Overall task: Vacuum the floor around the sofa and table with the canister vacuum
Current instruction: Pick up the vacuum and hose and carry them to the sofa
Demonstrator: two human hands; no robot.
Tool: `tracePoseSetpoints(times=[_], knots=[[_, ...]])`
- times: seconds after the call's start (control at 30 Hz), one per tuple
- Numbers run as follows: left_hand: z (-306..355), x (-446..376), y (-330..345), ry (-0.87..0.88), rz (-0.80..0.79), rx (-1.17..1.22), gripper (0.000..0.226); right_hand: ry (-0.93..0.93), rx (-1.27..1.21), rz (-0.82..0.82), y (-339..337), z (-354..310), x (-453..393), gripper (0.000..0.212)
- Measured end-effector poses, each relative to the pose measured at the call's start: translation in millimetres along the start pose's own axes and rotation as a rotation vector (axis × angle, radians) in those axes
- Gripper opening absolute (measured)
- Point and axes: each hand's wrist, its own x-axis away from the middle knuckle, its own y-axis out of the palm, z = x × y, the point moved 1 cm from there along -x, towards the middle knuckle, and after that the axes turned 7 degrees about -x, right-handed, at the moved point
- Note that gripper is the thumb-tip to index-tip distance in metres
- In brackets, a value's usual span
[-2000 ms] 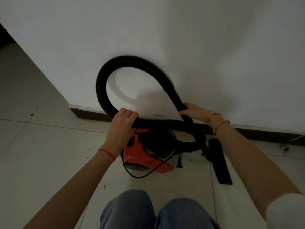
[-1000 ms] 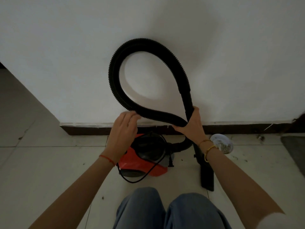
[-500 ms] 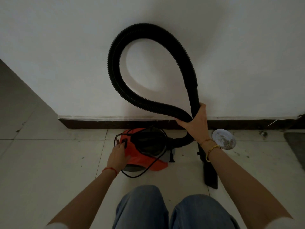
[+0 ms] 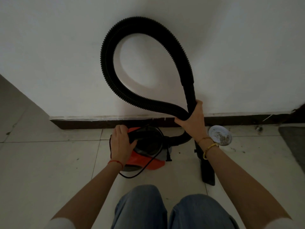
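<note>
A small orange and black canister vacuum (image 4: pixel 146 156) sits on the tiled floor against the wall's dark skirting. Its black ribbed hose (image 4: pixel 115 80) rises in a big loop in front of the white wall. My right hand (image 4: pixel 192 119) grips the hose where the loop crosses itself, by the smooth wand end. My left hand (image 4: pixel 121 143) grips the black handle on top of the canister. The black floor nozzle (image 4: pixel 207 171) lies on the tiles under my right forearm. The power cord (image 4: pixel 140 171) trails round the canister, its plug (image 4: pixel 168 156) loose on the floor.
A small white dish (image 4: pixel 220 136) with bits in it sits on the floor by the skirting, right of my right wrist. A dark mat edge (image 4: pixel 295 142) shows at far right. The wall corner ends at left, with open tiles beyond. My knees are at the bottom.
My left hand let go of the hose, dropped to the canister and closed on its handle. My right hand lifted the hose loop higher up the wall.
</note>
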Motion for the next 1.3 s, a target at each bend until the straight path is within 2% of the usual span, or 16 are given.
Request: tracePoseSetpoints(times=[0.17, 0.33, 0.4, 0.47, 0.63, 0.83, 0.9, 1.1, 1.17, 1.23, 1.3], knots=[[13, -25, 7, 0.161, -0.305, 0.031, 0.097, -0.001, 0.012, -0.010, 0, 0, -2, 0.082], [35, -46, 16, 0.466, -0.493, -0.118, 0.100, 0.005, 0.001, -0.019, -1, 0, -3, 0.082], [46, -52, 22, 0.470, -0.589, -0.241, 0.096, 0.002, -0.004, -0.020, -1, 0, -3, 0.082], [54, -56, 25, 0.398, -0.668, -0.310, 0.090, 0.001, -0.001, -0.025, -1, 1, -4, 0.081], [56, -58, 32, 0.379, -0.667, -0.339, 0.074, -0.014, -0.004, -0.020, -1, 0, -3, 0.079], [46, -53, 33, 0.342, -0.546, -0.282, 0.060, -0.018, -0.008, -0.017, -1, -1, -2, 0.078], [44, -52, 33, 0.321, -0.552, -0.256, 0.062, -0.010, -0.008, -0.021, -1, 0, -1, 0.078], [48, -56, 33, 0.152, -0.612, -0.196, 0.093, -0.001, 0.005, -0.021, 0, 0, -1, 0.080], [50, -58, 34, 0.104, -0.642, -0.213, 0.083, 0.000, 0.007, -0.018, 0, 0, 0, 0.080], [50, -58, 32, 0.114, -0.623, -0.263, 0.057, -0.003, 0.001, -0.009, 0, 0, 0, 0.079], [45, -56, 31, 0.124, -0.607, -0.244, 0.045, -0.007, 0.000, -0.004, 0, -1, 1, 0.078]])
